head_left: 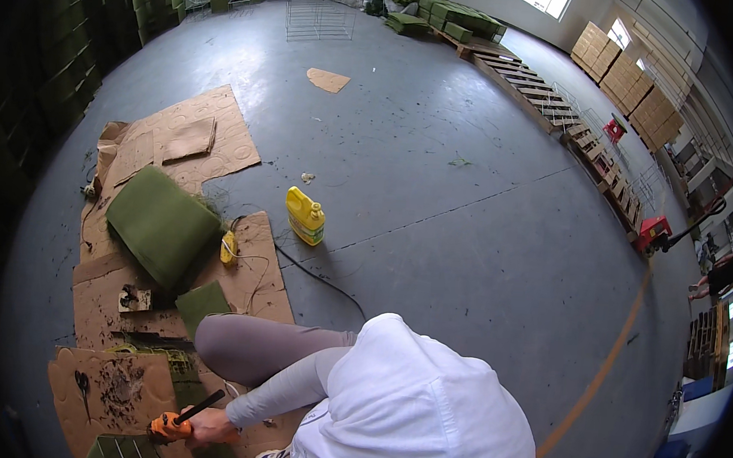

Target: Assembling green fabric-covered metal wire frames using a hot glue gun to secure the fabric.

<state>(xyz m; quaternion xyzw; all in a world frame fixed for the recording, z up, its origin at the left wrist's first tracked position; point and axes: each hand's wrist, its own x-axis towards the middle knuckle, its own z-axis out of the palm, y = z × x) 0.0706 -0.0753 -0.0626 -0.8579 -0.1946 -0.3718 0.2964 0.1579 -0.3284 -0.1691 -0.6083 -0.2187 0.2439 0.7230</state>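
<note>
At the bottom left, my right hand (211,424) is closed round an orange tool with a black stick out of its back, which looks like a hot glue gun (167,427). Its front hangs over a green felt-like piece with thin white wires (127,453), cut off by the lower edge. Whether they touch I cannot tell. Black scissors (82,385) lie left of the hand on cardboard (61,384) strewn with dark crumbs. A small green sheet (203,309) lies beyond my bent knee. My left hand is not visible.
A stack of green sheets (164,226) lies on cardboard (234,137). Nearby are a yellow power socket (229,249), a black cable (324,279) and a yellow jug (305,216). Wooden pallets (524,82), a red pallet jack (655,233) and stacked cartons (623,81) stand along the right.
</note>
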